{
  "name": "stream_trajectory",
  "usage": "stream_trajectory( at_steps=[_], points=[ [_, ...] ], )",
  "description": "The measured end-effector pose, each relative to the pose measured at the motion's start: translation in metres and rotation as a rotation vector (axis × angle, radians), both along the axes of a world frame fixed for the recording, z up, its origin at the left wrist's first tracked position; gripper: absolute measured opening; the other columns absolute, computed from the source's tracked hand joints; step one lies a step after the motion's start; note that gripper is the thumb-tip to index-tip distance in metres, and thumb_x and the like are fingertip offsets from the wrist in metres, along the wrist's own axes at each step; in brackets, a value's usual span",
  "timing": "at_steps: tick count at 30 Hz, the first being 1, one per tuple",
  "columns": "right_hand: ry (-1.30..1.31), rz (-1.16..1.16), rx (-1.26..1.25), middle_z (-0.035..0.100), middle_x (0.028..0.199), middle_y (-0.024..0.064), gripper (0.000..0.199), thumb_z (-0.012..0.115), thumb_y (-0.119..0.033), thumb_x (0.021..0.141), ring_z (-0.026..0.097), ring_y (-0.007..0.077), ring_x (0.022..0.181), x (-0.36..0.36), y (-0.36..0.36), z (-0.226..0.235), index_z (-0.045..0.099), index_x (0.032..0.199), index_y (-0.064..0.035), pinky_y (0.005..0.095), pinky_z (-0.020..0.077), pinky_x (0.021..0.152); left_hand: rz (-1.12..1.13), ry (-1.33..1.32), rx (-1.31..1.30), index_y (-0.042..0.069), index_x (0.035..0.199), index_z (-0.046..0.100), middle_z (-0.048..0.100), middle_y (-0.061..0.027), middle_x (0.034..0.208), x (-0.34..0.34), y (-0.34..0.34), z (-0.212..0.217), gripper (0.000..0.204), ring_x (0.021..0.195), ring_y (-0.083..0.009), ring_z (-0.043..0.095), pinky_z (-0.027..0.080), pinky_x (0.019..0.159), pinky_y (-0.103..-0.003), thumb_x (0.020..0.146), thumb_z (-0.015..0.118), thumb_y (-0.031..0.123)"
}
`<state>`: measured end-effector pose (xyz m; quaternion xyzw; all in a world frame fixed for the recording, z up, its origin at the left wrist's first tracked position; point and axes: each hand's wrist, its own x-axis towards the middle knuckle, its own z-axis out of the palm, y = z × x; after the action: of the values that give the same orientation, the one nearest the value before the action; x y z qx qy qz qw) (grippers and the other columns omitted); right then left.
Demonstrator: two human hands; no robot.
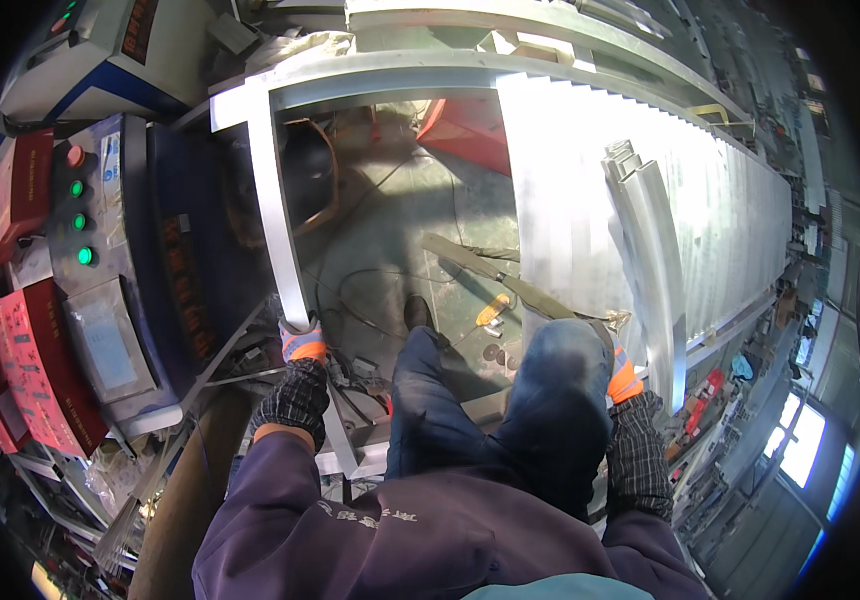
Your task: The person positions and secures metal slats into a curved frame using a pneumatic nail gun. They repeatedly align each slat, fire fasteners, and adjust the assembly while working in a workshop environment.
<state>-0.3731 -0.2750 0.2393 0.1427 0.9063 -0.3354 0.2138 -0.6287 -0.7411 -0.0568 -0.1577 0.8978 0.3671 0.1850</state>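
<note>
My left hand (pixel 304 344), in an orange and purple glove, is closed round the near part of a pale metal bar (pixel 278 215). The bar runs away from me to a corner of a large metal frame (pixel 380 82). My right hand (pixel 626 378), in a similar glove, is beside my right knee, close to the near edge of a ribbed silvery panel (pixel 570 190). The knee hides part of its fingers, and what they hold cannot be made out. Several long metal profiles (pixel 650 230) lie on the panel near that hand.
A dark blue machine (pixel 190 270) with green and red buttons stands left, beside red boxes (pixel 45 365). On the floor inside the frame are a yellow-handled tool (pixel 492 310), cables and a red metal piece (pixel 470 130). A brown tube (pixel 190 500) is at lower left.
</note>
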Motion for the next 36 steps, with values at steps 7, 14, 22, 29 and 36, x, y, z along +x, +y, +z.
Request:
stream_trajectory(
  at_steps=[7, 14, 22, 29, 36],
  points=[
    [-0.05, -0.781, -0.886, 0.06, 0.121, 0.0142, 0.044, 0.051, -0.034, 0.096, 0.058, 0.0225, 0.11, -0.062, -0.035, -0.082, 0.053, 0.126, -0.0013, 0.0347, 0.0444, 0.097, -0.004, 0.028, -0.055, 0.002, 0.123, 0.051, 0.063, -0.019, 0.109, 0.0, 0.002, 0.004, 0.067, 0.1, -0.0351, 0.063, 0.049, 0.086, -0.04, 0.071, 0.079, 0.033],
    [-0.088, -1.657, -0.763, 0.061, 0.093, 0.0109, 0.042, 0.049, -0.043, 0.097, 0.06, 0.0239, 0.082, -0.046, -0.066, -0.196, 0.058, 0.108, -0.0035, 0.0343, 0.0474, 0.068, -0.007, 0.032, -0.081, 0.005, 0.12, 0.052, 0.062, -0.019, 0.112, 0.001, 0.005, 0.013, 0.061, 0.104, -0.0355, 0.061, 0.049, 0.087, -0.041, 0.071, 0.077, 0.033],
    [-0.1, -2.187, -0.482, 0.053, 0.069, 0.0004, 0.047, 0.043, -0.064, 0.092, 0.054, 0.0208, 0.064, 0.001, -0.021, -0.238, 0.057, 0.123, -0.031, 0.0346, 0.0425, 0.055, -0.05, 0.106, -0.101, -0.001, 0.123, 0.049, 0.064, -0.0217, 0.106, 0.008, 0.0, 0.004, 0.068, 0.098, -0.0349, 0.064, 0.051, 0.084, -0.039, 0.073, 0.078, 0.034],
    [0.124, -2.087, -1.064, 0.057, 0.117, 0.0098, 0.068, 0.035, -0.063, 0.093, 0.052, 0.0253, 0.105, -0.001, -0.003, -0.251, 0.056, 0.127, -0.0081, 0.0385, 0.0382, 0.091, 0.027, -0.122, 0.012, 0.001, 0.134, 0.031, 0.058, -0.0176, 0.118, 0.003, -0.011, -0.014, 0.082, 0.103, -0.0269, 0.059, 0.048, 0.089, -0.036, 0.072, 0.082, 0.015],
    [0.194, -2.31, -1.011, 0.059, 0.129, 0.0092, 0.056, 0.036, -0.049, 0.097, 0.053, 0.0261, 0.12, 0.02, 0.015, -0.315, 0.053, 0.131, -0.007, 0.0462, 0.0389, 0.102, -0.236, -0.261, -0.31, -0.001, 0.117, 0.06, 0.067, -0.0167, 0.107, -0.049, -0.02, 0.0, 0.052, 0.103, -0.0383, 0.06, 0.049, 0.085, -0.049, 0.078, 0.073, 0.03]
  ],
)
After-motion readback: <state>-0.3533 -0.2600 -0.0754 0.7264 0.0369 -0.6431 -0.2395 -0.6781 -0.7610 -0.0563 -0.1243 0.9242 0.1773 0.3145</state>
